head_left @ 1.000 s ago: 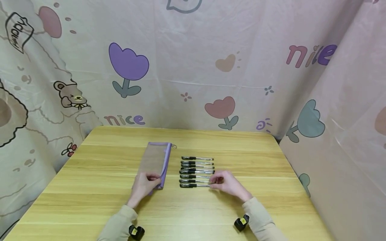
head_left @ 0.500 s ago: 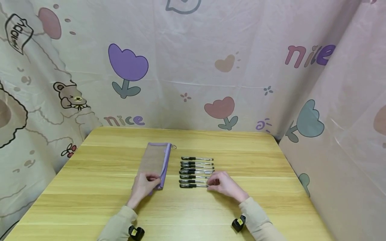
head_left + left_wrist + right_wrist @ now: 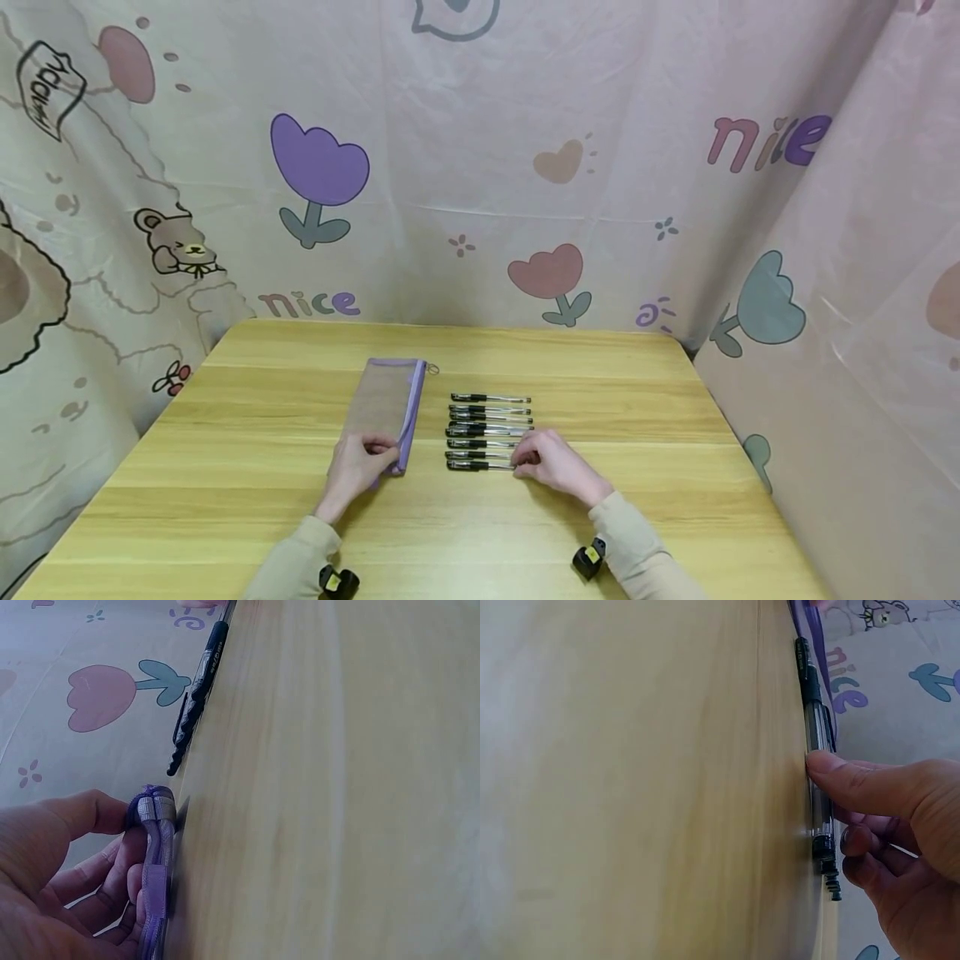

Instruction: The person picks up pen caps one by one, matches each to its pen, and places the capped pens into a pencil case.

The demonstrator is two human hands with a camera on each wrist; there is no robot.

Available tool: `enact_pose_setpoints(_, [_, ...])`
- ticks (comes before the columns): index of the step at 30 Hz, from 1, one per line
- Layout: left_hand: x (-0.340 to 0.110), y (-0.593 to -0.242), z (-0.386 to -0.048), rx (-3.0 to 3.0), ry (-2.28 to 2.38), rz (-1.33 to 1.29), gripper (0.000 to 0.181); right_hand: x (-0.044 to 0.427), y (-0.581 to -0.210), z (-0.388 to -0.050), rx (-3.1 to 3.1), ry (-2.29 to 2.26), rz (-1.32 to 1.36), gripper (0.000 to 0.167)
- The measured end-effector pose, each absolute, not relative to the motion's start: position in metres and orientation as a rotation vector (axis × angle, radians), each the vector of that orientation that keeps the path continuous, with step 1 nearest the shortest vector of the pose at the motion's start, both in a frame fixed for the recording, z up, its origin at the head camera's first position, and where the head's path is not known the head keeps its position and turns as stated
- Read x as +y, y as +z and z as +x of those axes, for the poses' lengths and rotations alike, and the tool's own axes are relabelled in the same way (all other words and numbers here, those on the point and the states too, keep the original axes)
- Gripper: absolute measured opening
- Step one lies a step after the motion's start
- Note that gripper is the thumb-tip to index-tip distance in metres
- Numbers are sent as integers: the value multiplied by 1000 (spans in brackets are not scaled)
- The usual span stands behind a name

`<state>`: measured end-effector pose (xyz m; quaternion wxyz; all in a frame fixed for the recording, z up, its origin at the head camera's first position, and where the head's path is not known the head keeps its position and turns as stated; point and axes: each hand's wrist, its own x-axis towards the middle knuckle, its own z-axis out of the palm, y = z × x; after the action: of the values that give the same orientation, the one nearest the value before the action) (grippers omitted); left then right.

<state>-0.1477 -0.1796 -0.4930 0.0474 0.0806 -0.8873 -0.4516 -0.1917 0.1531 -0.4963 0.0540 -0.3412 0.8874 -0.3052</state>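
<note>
A mesh pencil case [image 3: 378, 398] with purple trim lies flat left of the middle of the table. My left hand [image 3: 351, 472] pinches its near right corner; in the left wrist view the purple zipper edge [image 3: 156, 889] sits between thumb and fingers. To the right, several clear-barrelled gel pens [image 3: 489, 432] with black caps lie in a row, caps pointing left. At the right end of the nearest pen [image 3: 468, 466] is my right hand [image 3: 558, 465]. In the right wrist view, its thumb presses the pen's barrel [image 3: 814, 724], with the fingers curled behind. Those fingers partly hide the pens' right ends.
The wooden table [image 3: 225, 500] carries the case and pens. A patterned curtain [image 3: 465, 167] hangs behind it and along both sides. A small black camera [image 3: 588, 560] sits at the right wrist, another camera [image 3: 340, 582] at the left.
My right hand has slid slightly left along the nearest pen. The left hand stays on the case's corner, and the case and pens keep their places.
</note>
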Motion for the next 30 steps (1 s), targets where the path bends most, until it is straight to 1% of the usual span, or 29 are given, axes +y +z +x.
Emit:
enact_pose_setpoints(13, [-179, -493, -147, -2701, -1376, 241, 12, 152, -500, -192, 2741, -834, -1126, 9])
enact_pose_setpoints(24, [-180, -493, -147, -2720, -1369, 260, 14, 153, -492, -190, 2740, -742, -1166, 9])
enact_pose_setpoints(30, [-179, -492, -147, -2721, -1363, 264, 15, 155, -485, -190, 2723, -750, -1132, 11])
